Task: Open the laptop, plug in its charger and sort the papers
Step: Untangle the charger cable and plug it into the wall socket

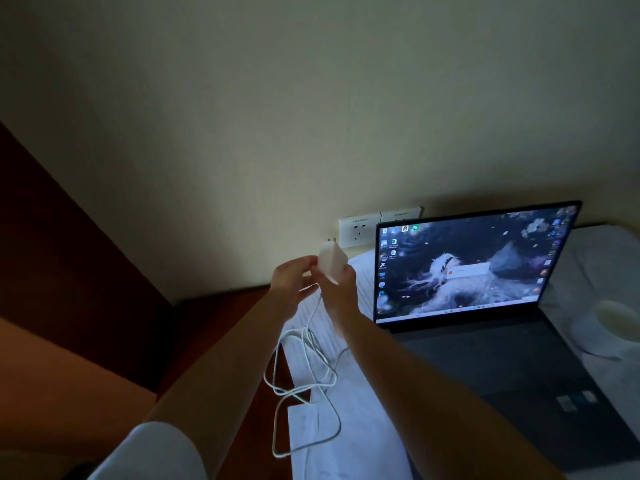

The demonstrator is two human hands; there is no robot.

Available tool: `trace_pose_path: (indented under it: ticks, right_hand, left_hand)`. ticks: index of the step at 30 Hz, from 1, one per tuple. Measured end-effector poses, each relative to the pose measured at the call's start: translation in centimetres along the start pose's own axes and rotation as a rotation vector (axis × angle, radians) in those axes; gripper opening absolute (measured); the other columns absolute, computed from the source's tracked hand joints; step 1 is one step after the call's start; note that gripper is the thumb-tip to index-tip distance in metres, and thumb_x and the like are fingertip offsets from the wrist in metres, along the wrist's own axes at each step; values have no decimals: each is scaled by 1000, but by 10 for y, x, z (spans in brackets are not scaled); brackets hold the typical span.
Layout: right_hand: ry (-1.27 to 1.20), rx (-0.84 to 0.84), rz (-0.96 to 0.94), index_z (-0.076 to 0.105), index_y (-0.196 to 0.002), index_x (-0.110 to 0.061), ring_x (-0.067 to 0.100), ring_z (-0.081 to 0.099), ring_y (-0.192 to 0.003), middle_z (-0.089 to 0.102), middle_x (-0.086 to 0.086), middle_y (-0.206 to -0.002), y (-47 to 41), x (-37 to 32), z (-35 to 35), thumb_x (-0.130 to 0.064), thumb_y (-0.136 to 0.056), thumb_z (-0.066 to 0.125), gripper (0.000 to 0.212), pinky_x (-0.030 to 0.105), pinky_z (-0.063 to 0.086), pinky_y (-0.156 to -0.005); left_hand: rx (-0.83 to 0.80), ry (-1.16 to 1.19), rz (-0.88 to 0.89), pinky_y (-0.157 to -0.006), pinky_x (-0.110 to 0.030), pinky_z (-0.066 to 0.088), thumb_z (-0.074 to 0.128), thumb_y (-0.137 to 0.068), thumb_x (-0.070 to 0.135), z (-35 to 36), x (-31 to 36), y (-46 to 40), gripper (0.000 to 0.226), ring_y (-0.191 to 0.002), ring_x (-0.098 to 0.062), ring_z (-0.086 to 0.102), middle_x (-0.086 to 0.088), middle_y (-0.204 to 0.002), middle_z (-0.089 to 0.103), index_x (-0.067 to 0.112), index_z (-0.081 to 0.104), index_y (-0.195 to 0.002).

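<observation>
The laptop [485,306] stands open on the right with its screen lit. A white charger block [331,259] is held up in the air with its two prongs pointing toward the white wall socket [358,231], a short gap away. My left hand [291,277] pinches the block's left side. My right hand [341,285] grips it from below and the right. Its white cable [304,368] hangs down in loose loops over printed papers [346,393] that lie left of the laptop.
A second socket plate [401,214] sits partly behind the laptop lid. A pale round dish [616,320] rests on white cloth at the far right. Dark wooden furniture [69,271] rises on the left. The room is dim.
</observation>
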State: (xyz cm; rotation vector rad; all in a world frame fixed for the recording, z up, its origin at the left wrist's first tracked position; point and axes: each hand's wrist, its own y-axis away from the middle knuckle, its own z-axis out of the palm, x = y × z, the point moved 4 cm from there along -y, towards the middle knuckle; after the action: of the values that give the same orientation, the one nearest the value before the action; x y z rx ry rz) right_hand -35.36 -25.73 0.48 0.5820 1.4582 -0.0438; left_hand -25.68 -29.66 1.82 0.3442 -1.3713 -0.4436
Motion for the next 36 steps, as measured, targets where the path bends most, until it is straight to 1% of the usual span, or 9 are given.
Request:
trace_pose_path:
  ticks: [3,6,10,17,22,26,29,33,36]
  right_hand:
    - [37,52,1,26,-145,-21,24,51,-117,48,7,-134,-15,4,1,-43,-93,52,62,28,43,-87]
    - [34,147,-7,30,-142,-25,26,53,-118,47,7,-139,-28,2,-3,-50,-95,41,55,39,45,-98]
    - [-6,194,15,36,-141,-20,28,53,-120,51,12,-136,-39,0,-12,-45,-100,31,49,34,41,-94]
    - [-73,272,-19,44,-136,-9,23,53,-119,52,13,-134,-44,-6,-17,-28,-104,29,40,25,42,-89]
    - [-105,329,21,39,-139,-6,25,46,-128,44,14,-142,-44,-13,-17,-27,-104,27,43,24,36,-96]
    - [2,376,18,47,-131,-4,22,55,-118,55,13,-131,-42,-13,-19,-30,-104,26,43,14,36,-81]
    - [60,412,29,50,-127,-4,23,60,-110,60,12,-124,-41,-14,-14,-35,-103,27,46,18,43,-77]
    - [132,505,98,36,-142,-4,27,49,-126,44,16,-142,-42,-16,-11,-40,-101,31,55,31,40,-100]
    - [174,536,132,26,-148,-8,26,41,-133,33,14,-150,-37,-19,-11,-37,-100,37,57,31,36,-103]
  left_hand:
    - [-39,21,-10,-97,-41,50,51,-95,9,7,0,-19,19,-98,-30,65,-8,-102,70,11,60,-112]
    - [-102,-3,-20,-97,-41,50,57,-92,3,17,-2,-36,24,-104,-31,65,-13,-107,70,11,58,-115]
    - [-138,-17,-97,-84,-33,52,62,-91,19,37,-6,-43,27,-101,-28,62,-13,-113,63,9,61,-117]
    - [-205,-75,-136,-81,-31,44,66,-87,32,63,-9,-57,43,-96,-25,58,-21,-119,64,4,62,-120]
    - [-238,-114,-159,-106,-45,39,70,-82,39,71,-15,-73,39,-102,-23,64,-7,-110,70,14,68,-112]
    - [-261,-38,-164,-77,-35,58,66,-86,23,75,-14,-72,32,-79,-26,70,-16,-95,71,1,65,-109]
    - [-233,-2,-183,-59,-30,57,69,-84,22,76,-13,-69,33,-67,-26,70,-17,-85,71,-2,65,-107]
    - [-168,-64,-120,-78,-36,56,76,-78,20,74,-13,-79,39,-81,-29,68,-17,-92,71,-6,65,-106]
    - [-170,-102,-107,-94,-44,52,85,-58,46,75,-33,-115,68,-97,-29,69,-14,-106,71,4,68,-108]
